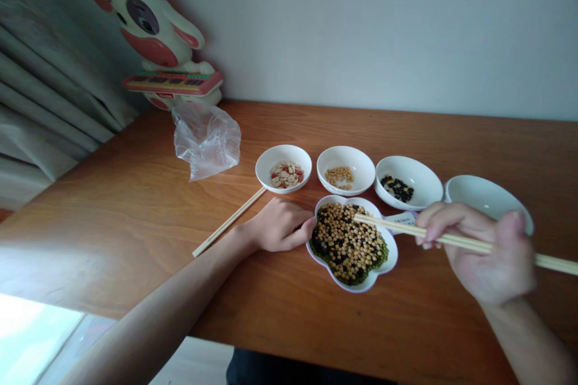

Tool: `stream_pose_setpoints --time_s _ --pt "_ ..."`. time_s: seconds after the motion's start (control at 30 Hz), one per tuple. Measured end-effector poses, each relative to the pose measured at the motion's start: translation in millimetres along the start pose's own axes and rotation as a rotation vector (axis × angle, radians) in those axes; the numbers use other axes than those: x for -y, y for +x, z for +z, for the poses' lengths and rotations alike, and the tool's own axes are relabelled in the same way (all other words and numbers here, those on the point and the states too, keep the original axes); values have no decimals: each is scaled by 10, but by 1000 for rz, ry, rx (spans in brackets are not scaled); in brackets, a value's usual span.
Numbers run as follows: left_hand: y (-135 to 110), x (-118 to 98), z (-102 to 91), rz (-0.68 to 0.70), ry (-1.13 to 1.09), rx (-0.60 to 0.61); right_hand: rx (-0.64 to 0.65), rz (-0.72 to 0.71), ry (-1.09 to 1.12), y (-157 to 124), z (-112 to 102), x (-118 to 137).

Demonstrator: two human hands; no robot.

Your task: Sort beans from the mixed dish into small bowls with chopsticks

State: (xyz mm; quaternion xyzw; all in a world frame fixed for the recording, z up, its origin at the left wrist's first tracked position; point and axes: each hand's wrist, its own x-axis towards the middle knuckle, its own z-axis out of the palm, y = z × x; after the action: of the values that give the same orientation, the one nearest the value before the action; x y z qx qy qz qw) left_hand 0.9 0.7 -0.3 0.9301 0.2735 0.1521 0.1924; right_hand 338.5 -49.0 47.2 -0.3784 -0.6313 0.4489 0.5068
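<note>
A white, purple-rimmed flower-shaped dish (388, 255) holds a mix of yellow soybeans, black beans and small green beans. My left hand (282, 225) is closed at the dish's left edge, thumb and fingertips on its rim. In my right hand (487, 246) is a pair of wooden chopsticks (392, 225), whose tips are over the beans in the dish. No bean can be made out between the tips. Behind the dish stand a bowl of pale, flat seeds with red bits (262, 171), a bowl of soybeans (363, 162) and a bowl of black beans (422, 177).
Partly hidden by my right hand, a fourth white bowl (478, 195) stands at the right. Another pair of chopsticks (228, 222) lies beside my left forearm. A crumpled clear plastic bag (208, 141) and a cow-shaped toy keyboard (167, 42) are at the back left.
</note>
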Motion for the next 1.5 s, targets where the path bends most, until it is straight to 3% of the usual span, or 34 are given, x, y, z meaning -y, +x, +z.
stream_pose_setpoints --time_s 0.1,0.37,0.93,1.37,1.5 --pt "3 -6 -6 -1 -6 1 171 97 11 -57 194 6" --pt "-3 -3 -2 11 -11 -4 330 155 -106 -171 303 -203" --pt "-5 -4 -7 12 5 -9 236 57 -159 -163 402 -220" --pt "4 -23 -22 9 -17 -5 217 132 -70 -199 417 -268" --pt "1 -20 -23 5 -7 -3 221 86 -121 -213 435 -287"
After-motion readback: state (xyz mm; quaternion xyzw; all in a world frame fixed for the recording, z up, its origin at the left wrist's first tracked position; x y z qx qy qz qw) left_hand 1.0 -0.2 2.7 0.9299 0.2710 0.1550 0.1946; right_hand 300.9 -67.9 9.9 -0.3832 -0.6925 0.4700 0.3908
